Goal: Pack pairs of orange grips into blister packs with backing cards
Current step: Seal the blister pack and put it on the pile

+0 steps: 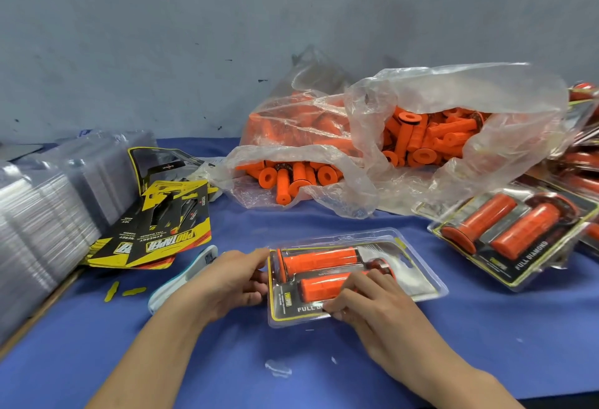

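Both hands are on the blister pack (409,265), which lies flat on the blue desk (324,373). The left hand (236,279) pinches the pack's left edge, thumb on top, fingers curled at the rim. The right hand (366,298) is bent over the pack's near side, its fingertips down on the lower grip (319,289) through the plastic. Just behind that one, the upper grip (321,261) sits in the same pack, with the backing card (421,287) showing beneath both.

Behind the pack, a clear bag (453,100) spills loose orange grips (428,136). To the pack's right, filled packs (512,236) pile up. To its left lies a fan of yellow-and-black cards (155,240), and further left are stacks of clear empty shells (48,207).
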A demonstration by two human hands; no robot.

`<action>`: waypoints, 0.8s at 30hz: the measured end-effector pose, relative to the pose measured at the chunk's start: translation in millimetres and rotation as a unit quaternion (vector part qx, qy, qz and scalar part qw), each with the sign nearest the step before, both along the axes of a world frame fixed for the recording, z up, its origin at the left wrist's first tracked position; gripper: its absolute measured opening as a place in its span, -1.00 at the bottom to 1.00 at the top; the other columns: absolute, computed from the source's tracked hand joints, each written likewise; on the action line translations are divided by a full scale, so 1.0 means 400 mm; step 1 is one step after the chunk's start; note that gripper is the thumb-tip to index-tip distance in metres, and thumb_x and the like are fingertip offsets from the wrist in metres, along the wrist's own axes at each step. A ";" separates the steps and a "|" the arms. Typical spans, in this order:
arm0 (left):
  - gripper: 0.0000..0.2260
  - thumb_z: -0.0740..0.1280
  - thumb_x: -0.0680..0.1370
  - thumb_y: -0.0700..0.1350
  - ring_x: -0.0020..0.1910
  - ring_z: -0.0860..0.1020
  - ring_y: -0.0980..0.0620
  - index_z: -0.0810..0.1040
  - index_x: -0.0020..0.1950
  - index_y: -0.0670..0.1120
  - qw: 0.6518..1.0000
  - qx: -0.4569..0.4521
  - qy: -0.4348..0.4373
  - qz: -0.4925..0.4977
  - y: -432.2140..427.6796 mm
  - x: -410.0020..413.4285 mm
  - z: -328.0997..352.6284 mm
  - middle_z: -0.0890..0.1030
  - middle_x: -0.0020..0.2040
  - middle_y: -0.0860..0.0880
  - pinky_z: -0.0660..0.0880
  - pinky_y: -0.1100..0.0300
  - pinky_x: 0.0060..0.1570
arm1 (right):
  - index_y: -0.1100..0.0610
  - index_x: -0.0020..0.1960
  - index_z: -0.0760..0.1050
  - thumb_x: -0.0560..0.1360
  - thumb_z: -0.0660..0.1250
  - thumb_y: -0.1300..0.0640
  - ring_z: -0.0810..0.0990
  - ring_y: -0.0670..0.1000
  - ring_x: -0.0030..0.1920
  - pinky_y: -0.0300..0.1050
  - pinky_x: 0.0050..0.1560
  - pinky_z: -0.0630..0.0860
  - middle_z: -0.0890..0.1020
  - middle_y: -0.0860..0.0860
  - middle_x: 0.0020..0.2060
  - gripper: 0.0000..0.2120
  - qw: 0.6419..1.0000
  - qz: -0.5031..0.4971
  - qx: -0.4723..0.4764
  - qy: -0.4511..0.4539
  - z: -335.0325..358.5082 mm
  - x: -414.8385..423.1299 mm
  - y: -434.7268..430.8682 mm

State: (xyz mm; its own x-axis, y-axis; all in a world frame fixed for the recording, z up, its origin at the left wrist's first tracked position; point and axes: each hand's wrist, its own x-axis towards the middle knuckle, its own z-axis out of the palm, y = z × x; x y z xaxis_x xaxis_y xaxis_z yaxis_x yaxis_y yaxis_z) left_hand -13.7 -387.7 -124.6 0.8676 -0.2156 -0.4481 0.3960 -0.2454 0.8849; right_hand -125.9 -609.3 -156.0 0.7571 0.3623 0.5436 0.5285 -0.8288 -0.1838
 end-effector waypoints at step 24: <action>-0.70 0.28 0.57 -0.06 -0.56 0.47 0.05 0.49 -0.35 -0.11 0.940 0.270 -0.200 -0.064 -0.004 -0.005 -0.004 0.58 -0.50 -0.06 0.40 0.31 -0.50 | -0.04 -0.05 0.53 0.47 0.41 0.19 0.47 0.02 -0.17 -0.18 -0.09 0.33 0.50 -0.11 -0.13 -0.85 0.999 -0.004 -0.039 -0.029 -0.021 0.003 0.006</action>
